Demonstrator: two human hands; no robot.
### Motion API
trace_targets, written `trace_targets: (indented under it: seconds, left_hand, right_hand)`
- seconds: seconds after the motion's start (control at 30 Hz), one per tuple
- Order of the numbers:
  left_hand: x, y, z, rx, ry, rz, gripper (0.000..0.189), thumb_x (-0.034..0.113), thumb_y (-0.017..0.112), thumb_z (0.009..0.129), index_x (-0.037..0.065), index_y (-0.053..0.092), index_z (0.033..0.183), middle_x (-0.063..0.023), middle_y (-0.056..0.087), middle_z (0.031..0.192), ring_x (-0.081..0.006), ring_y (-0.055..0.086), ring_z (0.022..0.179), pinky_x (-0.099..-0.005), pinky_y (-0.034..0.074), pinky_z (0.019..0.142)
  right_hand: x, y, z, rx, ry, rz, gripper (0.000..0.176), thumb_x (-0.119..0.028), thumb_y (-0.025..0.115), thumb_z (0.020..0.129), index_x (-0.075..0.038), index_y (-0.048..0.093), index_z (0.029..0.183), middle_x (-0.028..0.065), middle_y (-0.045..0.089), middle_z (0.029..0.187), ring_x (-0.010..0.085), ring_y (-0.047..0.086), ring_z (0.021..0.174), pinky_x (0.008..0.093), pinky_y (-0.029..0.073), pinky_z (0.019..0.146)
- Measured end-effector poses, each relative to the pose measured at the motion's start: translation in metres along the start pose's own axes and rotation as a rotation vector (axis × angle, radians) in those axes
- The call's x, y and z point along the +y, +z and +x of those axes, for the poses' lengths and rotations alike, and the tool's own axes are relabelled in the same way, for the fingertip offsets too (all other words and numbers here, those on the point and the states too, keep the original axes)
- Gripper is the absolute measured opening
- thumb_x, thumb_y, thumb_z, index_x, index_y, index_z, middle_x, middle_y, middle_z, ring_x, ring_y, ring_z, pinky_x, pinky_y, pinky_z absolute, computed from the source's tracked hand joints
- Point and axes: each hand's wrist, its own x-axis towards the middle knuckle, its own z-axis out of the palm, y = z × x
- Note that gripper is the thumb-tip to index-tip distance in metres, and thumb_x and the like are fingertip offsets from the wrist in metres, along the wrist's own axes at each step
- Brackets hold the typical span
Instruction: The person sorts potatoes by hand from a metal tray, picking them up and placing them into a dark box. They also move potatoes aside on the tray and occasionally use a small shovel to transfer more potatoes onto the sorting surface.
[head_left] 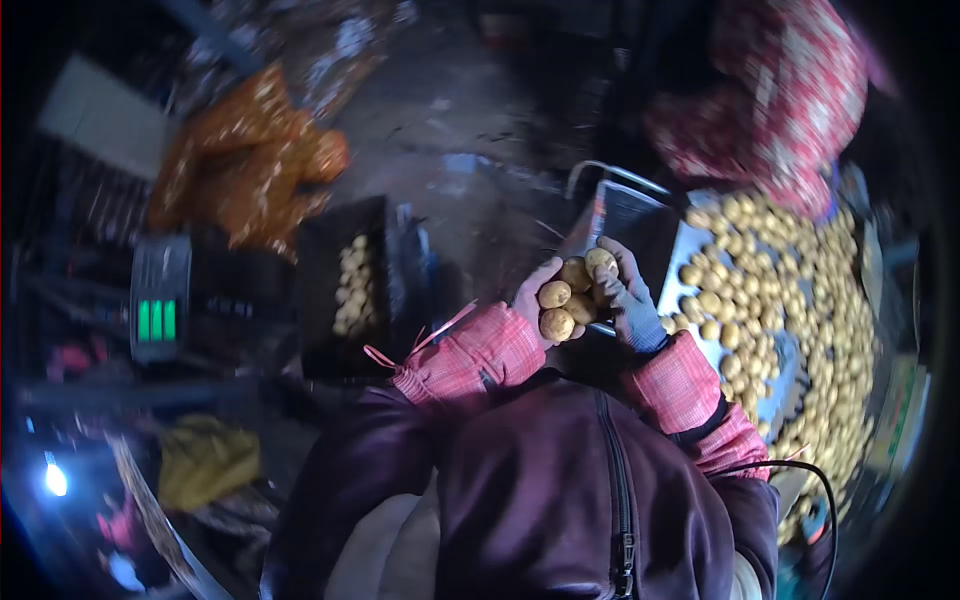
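Observation:
My left hand [535, 292] is cupped around several round, pale-brown potatoes [557, 324], held in front of my chest. Its fingers curl up along their left side and underneath. My right hand [634, 308], in a grey-blue glove, closes on the same cluster from the right. A lighter potato [600, 262] sits at its fingertips, against the others. Both hands are close together over the near side of a dark bin [640, 222] with a pale rim and wire handle. Parts of the lower potatoes are hidden by my fingers.
Many potatoes [800, 300] cover a pale tabletop [686, 255] on the right. A black crate [318, 290] with potatoes stands left, beside a scale with green digits [157, 320]. Orange sacks [240, 160] lie behind it. A person in red checked clothing [790, 90] is at upper right.

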Motion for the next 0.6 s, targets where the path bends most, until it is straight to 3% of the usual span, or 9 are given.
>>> trace_targets:
  seconds: [0.1, 0.13, 0.23, 0.3, 0.37, 0.43, 0.47, 0.5, 0.6]
  left_hand:
    - [0.028, -0.046, -0.02, -0.183, 0.137, -0.121, 0.052, 0.058, 0.048, 0.093, 0.013, 0.063, 0.115, -0.0073, 0.069, 0.1, -0.0246, 0.069, 0.08, -0.0368, 0.054, 0.051]
    - [0.039, -0.057, -0.033, -0.246, 0.231, -0.143, 0.054, 0.056, 0.044, 0.095, 0.01, 0.061, 0.119, -0.0087, 0.069, 0.103, -0.0255, 0.069, 0.081, -0.0359, 0.054, 0.05]
    - [0.058, -0.081, -0.077, 0.051, 0.478, -0.263, 0.054, 0.055, 0.044, 0.095, 0.01, 0.059, 0.121, -0.0096, 0.069, 0.104, -0.0278, 0.069, 0.081, -0.0384, 0.054, 0.051]
    - [0.07, -0.091, -0.103, 0.155, 0.565, -0.395, 0.053, 0.057, 0.047, 0.093, 0.012, 0.06, 0.119, -0.0094, 0.068, 0.102, -0.0285, 0.067, 0.077, -0.0389, 0.052, 0.05]
    - [0.08, -0.109, -0.12, 0.315, 0.663, -0.427, 0.05, 0.057, 0.052, 0.09, 0.014, 0.061, 0.114, -0.01, 0.067, 0.104, -0.0271, 0.065, 0.075, -0.0369, 0.05, 0.049]
    - [0.089, -0.154, -0.134, 0.156, 0.675, -0.38, 0.047, 0.055, 0.053, 0.09, 0.014, 0.061, 0.112, -0.0104, 0.066, 0.105, -0.0258, 0.064, 0.077, -0.0374, 0.052, 0.05]
    - [0.094, -0.174, -0.139, 0.093, 0.679, -0.398, 0.045, 0.053, 0.054, 0.09, 0.014, 0.061, 0.111, -0.0106, 0.065, 0.104, -0.0251, 0.064, 0.078, -0.0377, 0.053, 0.052]
    - [0.102, -0.192, -0.136, 0.169, 0.689, -0.536, 0.048, 0.055, 0.054, 0.089, 0.013, 0.061, 0.112, -0.0122, 0.065, 0.107, -0.0288, 0.065, 0.087, -0.0417, 0.057, 0.064]
    - [0.136, -0.23, -0.127, 0.278, 0.807, -0.493, 0.059, 0.053, 0.05, 0.091, 0.008, 0.054, 0.13, -0.0194, 0.055, 0.129, -0.0402, 0.053, 0.12, -0.055, 0.053, 0.087]
  right_hand:
    - [0.01, 0.049, 0.028, -0.237, -0.06, -0.075, 0.059, -0.029, 0.06, 0.099, -0.005, 0.037, 0.148, 0.0087, 0.051, 0.131, 0.0174, 0.046, 0.122, 0.031, 0.037, 0.105]
    - [0.014, 0.068, 0.04, -0.332, -0.052, -0.17, 0.063, -0.032, 0.06, 0.098, -0.004, 0.035, 0.149, 0.0141, 0.05, 0.136, 0.0242, 0.047, 0.125, 0.0352, 0.036, 0.107]
    - [0.02, 0.125, 0.066, -0.472, -0.384, -0.647, 0.063, -0.033, 0.059, 0.095, -0.008, 0.037, 0.148, 0.0249, 0.045, 0.139, 0.0414, 0.044, 0.129, 0.0425, 0.035, 0.109]
    - [0.017, 0.156, 0.077, -0.628, -0.379, -0.728, 0.063, -0.029, 0.06, 0.097, -0.005, 0.035, 0.15, 0.0182, 0.042, 0.147, 0.0321, 0.041, 0.136, 0.0385, 0.03, 0.113]
    - [0.016, 0.173, 0.078, -0.661, -0.378, -0.709, 0.062, -0.027, 0.061, 0.095, -0.007, 0.036, 0.149, 0.0193, 0.044, 0.142, 0.0322, 0.044, 0.13, 0.0379, 0.035, 0.108]
    - [0.024, 0.179, 0.08, -0.66, -0.451, -0.611, 0.064, -0.027, 0.063, 0.092, -0.013, 0.037, 0.149, 0.0223, 0.049, 0.132, 0.0358, 0.053, 0.118, 0.0396, 0.043, 0.101]
    - [0.018, 0.174, 0.079, -0.676, -0.325, -0.594, 0.063, -0.025, 0.064, 0.092, -0.013, 0.039, 0.148, 0.02, 0.05, 0.128, 0.0318, 0.056, 0.107, 0.0367, 0.046, 0.094]
    - [0.013, 0.169, 0.077, -0.684, -0.2, -0.578, 0.061, -0.023, 0.065, 0.091, -0.013, 0.041, 0.146, 0.0177, 0.052, 0.125, 0.0278, 0.058, 0.097, 0.0338, 0.048, 0.088]
    - [0.04, 0.133, 0.081, -0.621, -0.158, -0.544, 0.055, -0.016, 0.065, 0.091, -0.011, 0.046, 0.142, 0.0129, 0.052, 0.123, 0.0217, 0.058, 0.094, 0.0313, 0.051, 0.079]
